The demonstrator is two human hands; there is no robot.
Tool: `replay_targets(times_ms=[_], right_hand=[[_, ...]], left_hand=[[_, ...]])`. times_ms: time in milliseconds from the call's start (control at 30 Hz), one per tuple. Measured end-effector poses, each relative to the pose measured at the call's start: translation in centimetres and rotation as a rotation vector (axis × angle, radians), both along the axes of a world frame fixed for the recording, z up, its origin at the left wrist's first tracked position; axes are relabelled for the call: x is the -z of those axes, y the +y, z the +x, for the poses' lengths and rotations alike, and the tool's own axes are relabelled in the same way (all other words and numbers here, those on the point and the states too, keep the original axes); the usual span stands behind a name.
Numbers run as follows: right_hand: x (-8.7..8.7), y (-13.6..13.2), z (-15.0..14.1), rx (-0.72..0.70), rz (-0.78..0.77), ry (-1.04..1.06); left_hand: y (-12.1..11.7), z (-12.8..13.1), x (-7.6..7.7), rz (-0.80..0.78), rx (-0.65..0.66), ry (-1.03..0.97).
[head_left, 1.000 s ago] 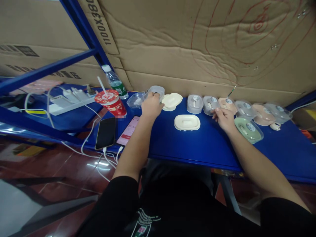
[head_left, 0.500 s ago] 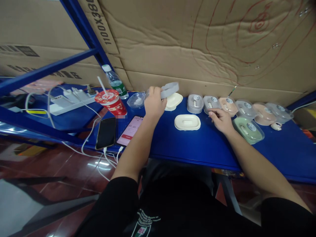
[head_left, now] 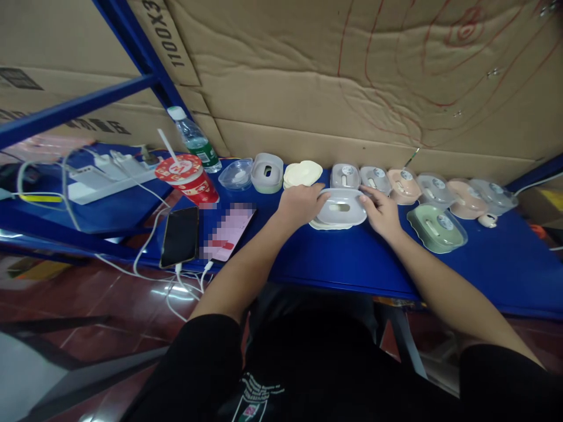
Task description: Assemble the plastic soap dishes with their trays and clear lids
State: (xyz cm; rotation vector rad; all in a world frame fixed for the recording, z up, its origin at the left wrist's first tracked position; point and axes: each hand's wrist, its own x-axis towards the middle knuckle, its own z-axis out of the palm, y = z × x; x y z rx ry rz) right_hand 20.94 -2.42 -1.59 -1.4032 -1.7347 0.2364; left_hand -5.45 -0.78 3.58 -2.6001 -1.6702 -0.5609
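Note:
Both my hands hold a translucent grey tray with an oval slot (head_left: 352, 215) by its two ends. My left hand (head_left: 302, 205) is closed on its left end, and my right hand (head_left: 383, 215) pinches the right end with thumb and fingers. Right beneath the tray, the rim of a cream oval base (head_left: 332, 226) shows along the front; whether the two touch is hard to tell. Behind my left hand lie stacked cream shells (head_left: 303, 173). Farther left are more grey slotted trays (head_left: 267, 170) and clear lids (head_left: 235, 174).
Several lidded boxes, among them a green one (head_left: 437, 230) and a peach one (head_left: 403, 186), line the back and right of the blue table (head_left: 343, 261). A red cup (head_left: 191, 181), a bottle (head_left: 197, 143), phones (head_left: 180, 237) and cables stand left. Cardboard (head_left: 285, 105) walls the back.
The grey tray has come from the left stack over the cream base, carried by my left hand. My right hand has moved left and taken its right end. The view has shifted slightly.

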Motion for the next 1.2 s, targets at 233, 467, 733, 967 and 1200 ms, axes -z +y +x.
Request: replay_targets(times_ms=[233,467,733,967,1200], right_hand=[[-0.2,1.6,-0.4,-0.095,-0.326,-0.184],[0.0,1.0,0.7,-0.150,-0.382,-0.327],[0.6,0.9,1.3,-0.137,-0.342,-0.268],[0.2,0.9,1.3,-0.183,-0.340,-0.328],[0.2,0.9,1.5,-0.222,-0.335,-0.318]], left_hand=[[1.7,-0.5,1.3,-0.295,-0.014,0.202],[1.7,0.2,1.9,-0.340,0.075,0.093],[3.4,-4.5,-0.8,0.041,-0.316,-0.249],[5.6,-10.8,-1.1,-0.132,-0.652,-0.227],[5.9,-11.7,-0.8,-0.040,-0.667,-0.318]])
